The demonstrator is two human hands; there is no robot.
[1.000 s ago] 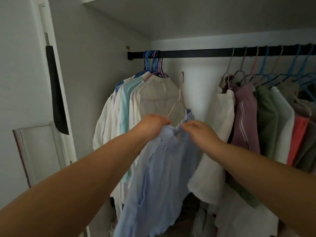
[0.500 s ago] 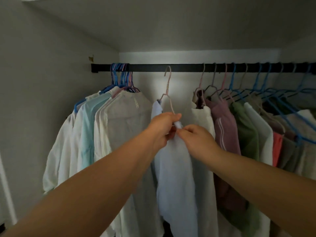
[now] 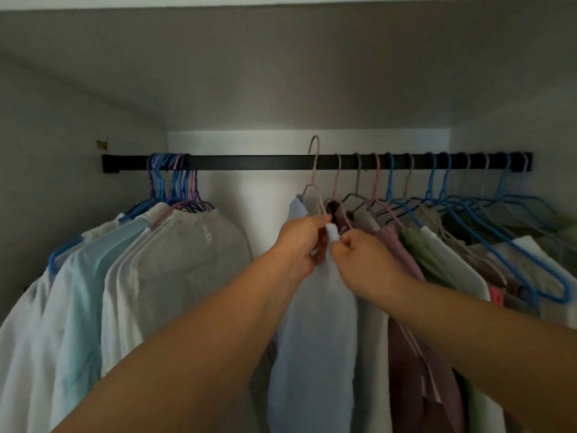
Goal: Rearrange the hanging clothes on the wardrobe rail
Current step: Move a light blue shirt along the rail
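A black wardrobe rail (image 3: 249,162) runs across the back. A pale blue shirt (image 3: 315,332) hangs on a pale pink hanger (image 3: 315,170) whose hook rises in front of and just above the rail, in the gap between two groups of clothes. My left hand (image 3: 301,242) grips the hanger and shirt at the collar. My right hand (image 3: 362,254) pinches the shirt's collar fabric just beside it. Whether the hook rests on the rail cannot be told.
White, light blue and grey garments (image 3: 131,276) bunch at the rail's left end on blue and pink hangers. Mauve (image 3: 402,264), green and white clothes (image 3: 449,270) on blue hangers fill the right side. The wardrobe ceiling (image 3: 281,73) is close above. A bare stretch of rail lies between the groups.
The blue shirt on its hanger was lifted up and carried right, close to the right group of clothes; its hook now reaches above the rail. The view tilted upward.
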